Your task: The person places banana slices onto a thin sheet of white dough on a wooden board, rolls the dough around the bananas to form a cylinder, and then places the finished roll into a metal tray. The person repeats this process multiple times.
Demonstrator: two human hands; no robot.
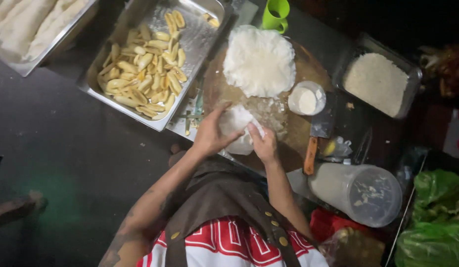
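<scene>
My left hand (208, 134) and my right hand (263, 144) both press on a thin white wrapper sheet (235, 123) lying on a round wooden board (301, 69), folding it near the board's front edge. Fingers of both hands curl over the sheet's sides. What is inside the fold is hidden. Behind it on the board lies a stack of white wrapper sheets (259, 60). A small clear cup of white paste (306, 98) stands to the right of the stack.
A metal tray of sliced yellow banana pieces (146, 64) sits at left. Another tray (26, 24) holds white rolls. A tray of white crumbs (376, 83), a cleaver (314, 143), a plastic jar on its side (358, 189), a green cup (275, 14) and green bags (435, 217) lie around.
</scene>
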